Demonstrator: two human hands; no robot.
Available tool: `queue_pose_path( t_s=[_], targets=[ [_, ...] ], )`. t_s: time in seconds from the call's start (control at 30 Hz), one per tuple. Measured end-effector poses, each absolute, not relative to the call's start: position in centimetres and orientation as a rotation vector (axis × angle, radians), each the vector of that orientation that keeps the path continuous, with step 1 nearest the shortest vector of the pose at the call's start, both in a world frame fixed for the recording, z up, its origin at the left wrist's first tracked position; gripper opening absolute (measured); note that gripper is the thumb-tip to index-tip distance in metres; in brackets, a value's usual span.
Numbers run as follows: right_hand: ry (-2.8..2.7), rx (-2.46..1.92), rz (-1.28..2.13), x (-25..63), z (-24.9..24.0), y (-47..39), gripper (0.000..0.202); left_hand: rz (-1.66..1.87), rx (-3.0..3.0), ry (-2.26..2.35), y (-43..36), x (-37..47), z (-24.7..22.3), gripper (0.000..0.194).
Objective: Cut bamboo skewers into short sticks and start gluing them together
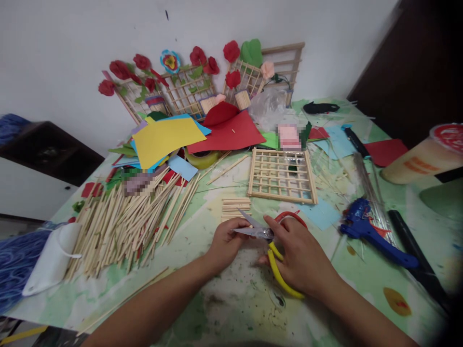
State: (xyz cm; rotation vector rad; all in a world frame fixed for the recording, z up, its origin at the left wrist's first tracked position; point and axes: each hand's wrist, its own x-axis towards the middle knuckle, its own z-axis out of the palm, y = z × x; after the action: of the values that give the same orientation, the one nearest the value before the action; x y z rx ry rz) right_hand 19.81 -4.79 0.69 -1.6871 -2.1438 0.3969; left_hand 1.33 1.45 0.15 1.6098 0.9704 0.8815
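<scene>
My right hand (pixel 304 255) is closed around the red and yellow handles of a pair of scissors (pixel 255 232). The scissor blades stand apart and point left, towards the fingers of my left hand (pixel 226 243). Those fingers are pinched together at the blade tips; whatever they hold is too small or too hidden to name. Just beyond my left hand lies a row of short cut wooden sticks (pixel 236 205), side by side. Behind the scissors, a small lattice of wooden sticks (pixel 282 195) rests flat on the table.
A big pile of thin sticks (pixel 119 226) covers the table's left side. Yellow paper (pixel 166 140) and red paper (pixel 231 132) lie behind it. Stick trellises with paper flowers (pixel 188 91) lean on the wall. To the right are a blue glue gun (pixel 376 236) and a drink cup (pixel 423 154).
</scene>
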Motion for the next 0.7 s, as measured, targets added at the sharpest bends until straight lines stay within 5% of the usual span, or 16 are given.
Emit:
queue_pose_path(
  t_s=[0.43, 0.7],
  targets=[
    [-2.195, -1.613, 0.379, 19.92, 0.37, -5.13, 0.051, 0.821, 1.554, 0.932, 1.16, 1.30, -0.32, 0.022],
    [-2.156, -1.755, 0.282, 20.70, 0.93, -4.49, 0.061, 0.975, 1.374, 0.921, 1.42, 1.38, -0.47, 0.025]
  ],
)
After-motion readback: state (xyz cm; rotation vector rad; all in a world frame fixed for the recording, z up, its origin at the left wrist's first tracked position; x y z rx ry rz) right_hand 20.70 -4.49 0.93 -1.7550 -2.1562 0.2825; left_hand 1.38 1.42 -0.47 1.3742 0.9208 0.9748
